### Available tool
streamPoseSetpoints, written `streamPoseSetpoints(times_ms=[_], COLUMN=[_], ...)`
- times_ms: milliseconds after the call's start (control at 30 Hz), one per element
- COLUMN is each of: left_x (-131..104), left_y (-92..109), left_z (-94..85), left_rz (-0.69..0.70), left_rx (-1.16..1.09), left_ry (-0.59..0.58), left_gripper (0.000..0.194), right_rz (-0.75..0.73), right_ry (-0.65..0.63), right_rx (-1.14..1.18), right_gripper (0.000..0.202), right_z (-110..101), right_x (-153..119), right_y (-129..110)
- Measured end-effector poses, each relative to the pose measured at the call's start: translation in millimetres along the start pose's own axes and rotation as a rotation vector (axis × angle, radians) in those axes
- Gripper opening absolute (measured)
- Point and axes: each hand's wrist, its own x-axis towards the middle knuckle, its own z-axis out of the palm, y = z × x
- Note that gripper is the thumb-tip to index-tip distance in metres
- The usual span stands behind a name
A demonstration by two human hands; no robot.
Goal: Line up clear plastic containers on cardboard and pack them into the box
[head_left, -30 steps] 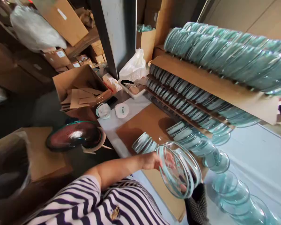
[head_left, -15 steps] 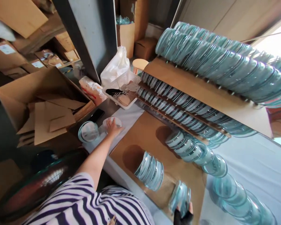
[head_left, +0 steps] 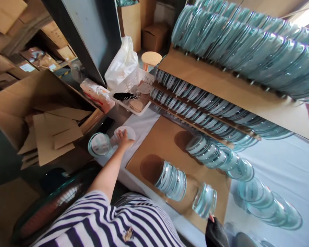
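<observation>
Hiding its grip and opening, so neither can be told, the right hand (head_left: 213, 225) is at a short glass stack (head_left: 204, 200) on the cardboard sheet (head_left: 164, 140); farther, the left hand (head_left: 124, 140) lays spread fingers over a white disc (head_left: 130, 131).

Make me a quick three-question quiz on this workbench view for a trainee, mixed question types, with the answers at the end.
1. Short answer: which hand is on the round white disc?
2. True or false: flat cardboard pieces lie inside the open cardboard box.
3. Fill in the blank: the right hand is nearest a short stack of round ____ pieces.

Key
1. The left hand.
2. True.
3. Glass.
</observation>
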Motion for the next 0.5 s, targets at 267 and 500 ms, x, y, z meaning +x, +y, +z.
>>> streamPoseSetpoints(times_ms=[267, 500], left_x=[0, -5], left_y=[-10, -13], left_z=[-9.1, -4.6], left_rz=[0.063, 0.076], left_rx=[-0.004, 0.046], left_ry=[-0.023, 0.012], left_gripper=[0.101, 0.095], right_rz=[0.177, -0.087], right_ry=[0.133, 0.162], right_rx=[0.010, -0.011], right_gripper=[0.051, 0.083], right_z=[-5, 10], right_x=[10, 36], right_y=[-19, -45])
